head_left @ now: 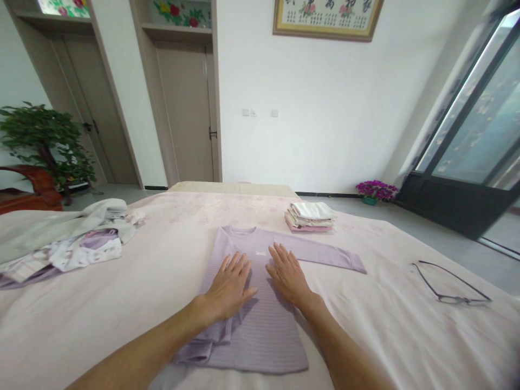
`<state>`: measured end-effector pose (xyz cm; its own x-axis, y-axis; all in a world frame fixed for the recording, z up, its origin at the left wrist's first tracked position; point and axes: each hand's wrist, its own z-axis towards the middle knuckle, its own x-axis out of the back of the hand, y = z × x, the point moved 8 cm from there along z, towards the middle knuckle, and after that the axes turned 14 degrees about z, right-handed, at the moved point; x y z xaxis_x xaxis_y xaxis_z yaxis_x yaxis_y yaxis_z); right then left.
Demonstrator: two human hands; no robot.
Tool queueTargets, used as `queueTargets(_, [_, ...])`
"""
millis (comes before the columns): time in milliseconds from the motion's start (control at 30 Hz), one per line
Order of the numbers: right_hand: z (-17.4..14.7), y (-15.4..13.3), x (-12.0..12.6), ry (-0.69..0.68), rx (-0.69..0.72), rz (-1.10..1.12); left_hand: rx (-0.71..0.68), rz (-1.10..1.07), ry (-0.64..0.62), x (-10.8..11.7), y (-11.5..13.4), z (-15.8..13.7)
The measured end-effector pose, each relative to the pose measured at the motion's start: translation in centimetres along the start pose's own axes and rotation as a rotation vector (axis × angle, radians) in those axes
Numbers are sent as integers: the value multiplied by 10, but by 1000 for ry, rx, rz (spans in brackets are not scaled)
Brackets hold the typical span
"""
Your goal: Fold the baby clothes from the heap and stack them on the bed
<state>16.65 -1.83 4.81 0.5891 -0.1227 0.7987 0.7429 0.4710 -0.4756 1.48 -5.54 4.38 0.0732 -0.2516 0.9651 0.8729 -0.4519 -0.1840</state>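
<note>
A lilac ribbed long-sleeved shirt (264, 336) lies on the bed-like surface, its neckline pointing away from me. One sleeve stretches out flat to the right; the left side is folded in, with the other sleeve lying down over the body toward the hem. My left hand (231, 287) rests on the folded left part, fingers spread. On the right of the chest, my right hand (288, 276) lies flat with its fingers stretched out. A small white print shows on the chest between the hands. Neither hand grasps anything.
A folded stack of clothes (311, 218) stands beyond the outstretched sleeve. Loose clothes (85, 238) are heaped at the left. Eyeglasses (453, 287) lie on the pale pink cloth (365, 336) to the right. Purple flowers (376, 189) stand on the floor behind.
</note>
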Motion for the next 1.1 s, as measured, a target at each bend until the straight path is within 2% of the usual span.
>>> queueTargets(67, [-3, 21, -10, -108, -82, -160, -2, -8, -81, -8, 7, -8])
queueTargets(167, [-8, 37, -20, -197, -158, -236, 6, -14, -124, -18, 10, -15])
queueTargets(300, [-5, 39, -18, -182, -181, -203, 14, -23, -99, -23, 9, -17])
queueTargets(467, [1, 52, -3, -80, -186, -113, 13, -48, -89, -23, 8, -18])
queueTargets(567, [4, 82, 18, 48, -302, -74, 9, -61, -90, -21, 8, -19])
queueTargets(667, [-1, 128, 52, 204, -523, -70, 3, -70, -89, -20, 7, -19])
queueTargets(733, [-6, 159, 76, 240, -622, -95, 2, -75, -84, -20, 7, -19])
queueTargets(800, [-13, 188, 101, 255, -673, -145, 3, -78, -82, -20, 7, -19])
queueTargets(867, [-26, 219, 123, 197, -773, -259, 5, -78, -85, -21, 7, -18])
queueTargets(933, [-37, 245, 141, 171, -819, -275, 4, -77, -88, -21, 7, -18])
queueTargets(1100, [-49, 282, 159, 107, -840, -253, 2, -83, -74, -20, 8, -19])
